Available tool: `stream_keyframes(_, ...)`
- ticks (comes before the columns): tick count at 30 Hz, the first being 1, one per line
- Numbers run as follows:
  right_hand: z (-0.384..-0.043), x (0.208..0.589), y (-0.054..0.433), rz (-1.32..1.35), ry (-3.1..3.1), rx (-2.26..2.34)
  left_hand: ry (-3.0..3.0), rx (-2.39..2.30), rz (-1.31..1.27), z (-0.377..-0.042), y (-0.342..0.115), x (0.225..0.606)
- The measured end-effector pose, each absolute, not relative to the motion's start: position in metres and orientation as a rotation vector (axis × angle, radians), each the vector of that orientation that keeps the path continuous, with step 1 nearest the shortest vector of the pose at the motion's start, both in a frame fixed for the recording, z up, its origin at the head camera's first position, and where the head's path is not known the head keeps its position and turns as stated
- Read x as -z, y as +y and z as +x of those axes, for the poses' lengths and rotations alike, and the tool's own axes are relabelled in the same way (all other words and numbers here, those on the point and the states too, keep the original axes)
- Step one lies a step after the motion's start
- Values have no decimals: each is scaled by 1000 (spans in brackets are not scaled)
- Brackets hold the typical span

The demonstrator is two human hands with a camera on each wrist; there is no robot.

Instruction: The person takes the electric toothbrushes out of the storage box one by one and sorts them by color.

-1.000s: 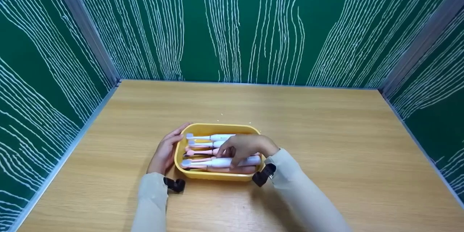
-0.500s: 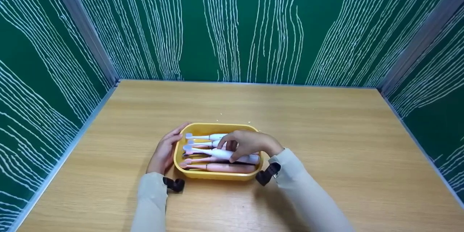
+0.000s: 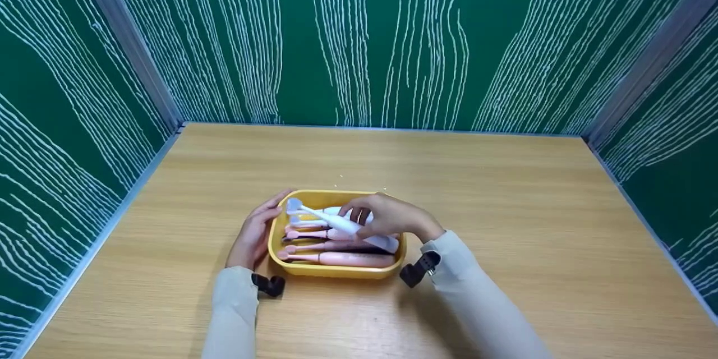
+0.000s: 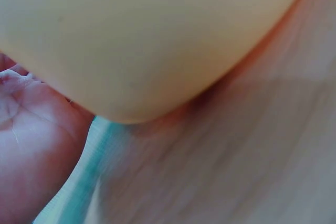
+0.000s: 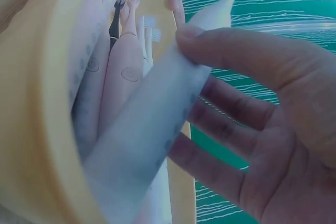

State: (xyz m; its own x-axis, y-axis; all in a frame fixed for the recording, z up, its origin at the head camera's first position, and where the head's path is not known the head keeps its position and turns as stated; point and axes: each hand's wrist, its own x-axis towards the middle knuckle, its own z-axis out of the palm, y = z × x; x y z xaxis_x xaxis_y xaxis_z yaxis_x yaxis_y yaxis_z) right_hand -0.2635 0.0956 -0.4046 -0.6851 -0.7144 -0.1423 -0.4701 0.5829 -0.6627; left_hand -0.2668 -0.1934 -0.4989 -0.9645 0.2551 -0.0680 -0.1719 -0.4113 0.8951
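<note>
A yellow plastic box holds several electric toothbrushes, pink ones such as the front pink toothbrush and white ones towards the back. My right hand pinches a white electric toothbrush by its handle, thumb on the near side. In the head view it slants over the others, brush head up at the left. The right wrist view shows its handle tilted, butt end low near the box wall. My left hand rests against the box's left end, palm beside the outer wall in the left wrist view.
The box stands on a wood-grain table, with tiny white specks behind it. Green panels with white wavy lines wall in the table at the back and both sides. A black wrist camera sits near the box's right front corner.
My right hand has lifted the white toothbrush from the front of the box, back over the others. Its brush head has swung up and away. The left hand and box stay put.
</note>
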Motion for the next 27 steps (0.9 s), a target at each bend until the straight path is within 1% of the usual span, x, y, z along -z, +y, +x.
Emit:
stream_keyframes(17, -267, 407, 104, -902, 2451, 1119, 1526, -2455, 113, -267, -194, 499)
stream_keyframes(27, -267, 407, 109, -802, 2500, 1216, 1544, -2435, 132, -268, -196, 500)
